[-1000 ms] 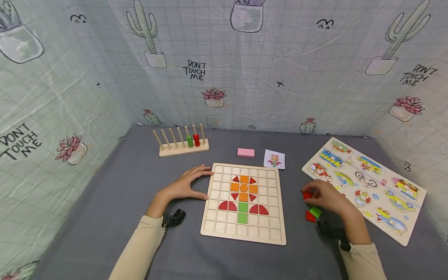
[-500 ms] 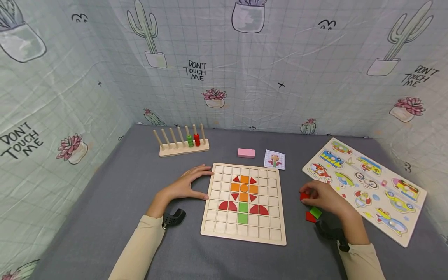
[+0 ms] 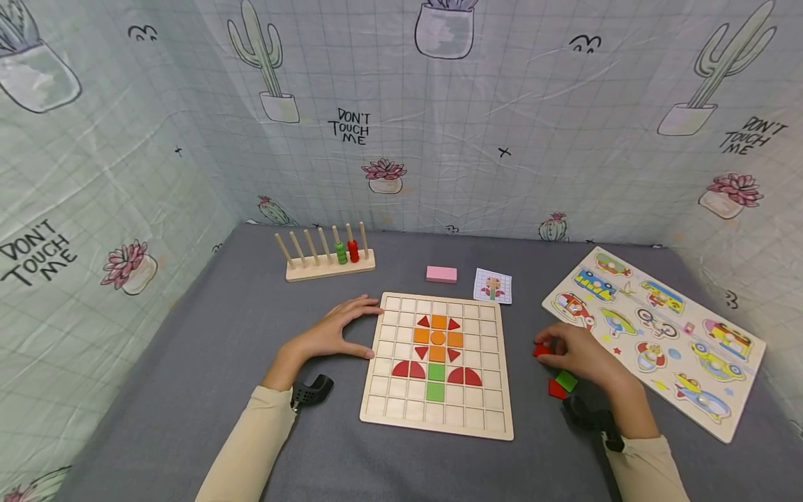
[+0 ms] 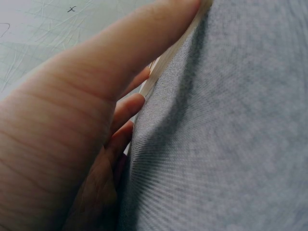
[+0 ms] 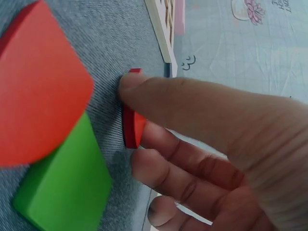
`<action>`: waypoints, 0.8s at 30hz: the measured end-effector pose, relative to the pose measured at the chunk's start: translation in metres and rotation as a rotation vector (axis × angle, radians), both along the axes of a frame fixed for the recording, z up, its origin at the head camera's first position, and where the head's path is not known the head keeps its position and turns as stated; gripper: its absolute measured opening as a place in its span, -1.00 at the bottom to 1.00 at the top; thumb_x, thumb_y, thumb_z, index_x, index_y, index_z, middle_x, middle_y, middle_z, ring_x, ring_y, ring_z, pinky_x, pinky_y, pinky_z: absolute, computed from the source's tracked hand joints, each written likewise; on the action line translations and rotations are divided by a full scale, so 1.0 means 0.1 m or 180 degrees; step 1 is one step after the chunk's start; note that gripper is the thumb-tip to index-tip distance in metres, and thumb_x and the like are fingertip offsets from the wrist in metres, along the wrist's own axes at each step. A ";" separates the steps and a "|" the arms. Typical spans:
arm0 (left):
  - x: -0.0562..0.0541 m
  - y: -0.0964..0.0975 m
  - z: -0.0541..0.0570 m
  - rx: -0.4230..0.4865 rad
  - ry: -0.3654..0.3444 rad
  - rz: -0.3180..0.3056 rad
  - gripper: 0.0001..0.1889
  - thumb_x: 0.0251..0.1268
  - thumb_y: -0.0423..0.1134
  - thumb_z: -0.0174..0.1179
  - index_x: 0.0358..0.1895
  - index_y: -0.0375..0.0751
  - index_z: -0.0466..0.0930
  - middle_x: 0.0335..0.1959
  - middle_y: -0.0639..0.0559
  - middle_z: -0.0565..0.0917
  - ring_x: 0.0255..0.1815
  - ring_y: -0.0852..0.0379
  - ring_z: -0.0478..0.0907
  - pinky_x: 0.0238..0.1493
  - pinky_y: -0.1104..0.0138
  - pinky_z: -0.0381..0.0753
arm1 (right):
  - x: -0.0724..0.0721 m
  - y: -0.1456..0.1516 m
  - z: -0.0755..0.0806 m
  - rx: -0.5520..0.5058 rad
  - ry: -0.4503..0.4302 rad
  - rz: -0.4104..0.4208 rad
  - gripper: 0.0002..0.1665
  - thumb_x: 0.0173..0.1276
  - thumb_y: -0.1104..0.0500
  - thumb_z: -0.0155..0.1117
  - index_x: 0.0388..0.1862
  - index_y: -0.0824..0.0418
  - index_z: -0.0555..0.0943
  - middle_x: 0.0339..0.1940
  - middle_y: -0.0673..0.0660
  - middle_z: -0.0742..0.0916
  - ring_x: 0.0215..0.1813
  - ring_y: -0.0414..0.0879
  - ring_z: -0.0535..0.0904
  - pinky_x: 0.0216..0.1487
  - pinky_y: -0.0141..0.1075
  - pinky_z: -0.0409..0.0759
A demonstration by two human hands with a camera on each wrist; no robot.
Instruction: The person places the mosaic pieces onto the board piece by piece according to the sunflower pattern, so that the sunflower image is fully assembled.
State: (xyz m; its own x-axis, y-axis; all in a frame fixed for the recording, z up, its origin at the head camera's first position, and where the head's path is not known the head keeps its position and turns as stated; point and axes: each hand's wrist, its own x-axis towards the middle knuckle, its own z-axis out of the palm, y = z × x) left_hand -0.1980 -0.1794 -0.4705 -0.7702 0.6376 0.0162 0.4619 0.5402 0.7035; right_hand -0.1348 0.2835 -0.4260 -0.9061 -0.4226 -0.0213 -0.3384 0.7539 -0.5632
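Note:
A wooden grid board point(image 3: 395, 404) lies in the middle of the table, bearing orange, red and green flat blocks in a symmetrical pattern. My left hand point(image 3: 334, 329) rests with spread fingers and thumb against the board's left edge. To the right of the board, my right hand point(image 3: 578, 353) pinches a red block point(image 5: 130, 126) between thumb and fingers, close to the tabletop. Its full shape is partly covered by the thumb. Near that hand lie a green block point(image 3: 567, 381) and another red block point(image 3: 556, 389) with one curved side, side by side and touching.
A small pattern card point(image 3: 492, 286) and a pink block point(image 3: 441, 274) lie behind the board. Farther left stands a peg stand point(image 3: 330, 267) with green and red beads. A vehicle puzzle board point(image 3: 655, 335) lies at the right, partly beneath the right forearm. Printed cloth surrounds the table.
My right hand has shifted slightly left with the red block, which now looks more tilted. The left hand and the board have stayed in place.

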 end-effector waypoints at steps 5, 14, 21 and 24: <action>0.00 0.00 -0.01 0.0000 -0.0007 -0.0004 -0.17 0.01 0.03 0.49 0.42 0.01 0.36 0.52 -0.07 0.19 0.58 -0.14 -0.10 0.45 -0.22 -0.13 | 0.00 -0.04 -0.01 0.0008 -0.0004 -0.0058 -0.75 0.16 0.22 0.49 -0.24 0.33 0.67 -0.48 -0.05 0.59 -0.47 -0.30 0.38 -0.48 -0.37 0.42; 0.00 -0.01 -0.03 0.0022 0.0012 -0.0011 -0.17 0.02 0.05 0.49 0.41 0.02 0.37 0.51 -0.07 0.20 0.58 -0.17 -0.08 0.43 -0.24 -0.11 | 0.02 -0.11 0.03 -0.0003 -0.0034 -0.0029 -0.78 0.15 0.21 0.49 -0.31 0.31 0.66 -0.51 -0.07 0.58 -0.49 -0.31 0.38 -0.47 -0.38 0.42; -0.01 -0.01 -0.02 0.0004 0.0005 -0.0007 -0.16 0.01 0.04 0.49 0.42 0.04 0.36 0.52 -0.06 0.19 0.58 -0.14 -0.09 0.44 -0.23 -0.11 | 0.05 -0.26 0.12 -0.0024 0.0115 0.0142 -0.78 0.15 0.23 0.49 -0.28 0.32 0.67 -0.49 -0.04 0.60 -0.49 -0.31 0.38 -0.47 -0.38 0.42; -0.01 -0.01 -0.02 0.0005 -0.0001 -0.0007 -0.16 0.01 0.04 0.49 0.42 0.04 0.36 0.52 -0.06 0.19 0.58 -0.14 -0.10 0.44 -0.23 -0.11 | 0.09 -0.36 0.16 -0.0061 0.0146 0.0227 -0.78 0.14 0.25 0.50 -0.28 0.32 0.67 -0.45 -0.02 0.60 -0.48 -0.30 0.39 -0.47 -0.38 0.43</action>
State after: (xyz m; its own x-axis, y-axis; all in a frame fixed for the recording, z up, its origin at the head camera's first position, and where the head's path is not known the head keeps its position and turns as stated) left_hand -0.1989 -0.1803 -0.4726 -0.7688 0.6392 0.0169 0.4628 0.5380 0.7045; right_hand -0.1263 0.2477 -0.4098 -0.8734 -0.4861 0.0283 -0.4167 0.7161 -0.5599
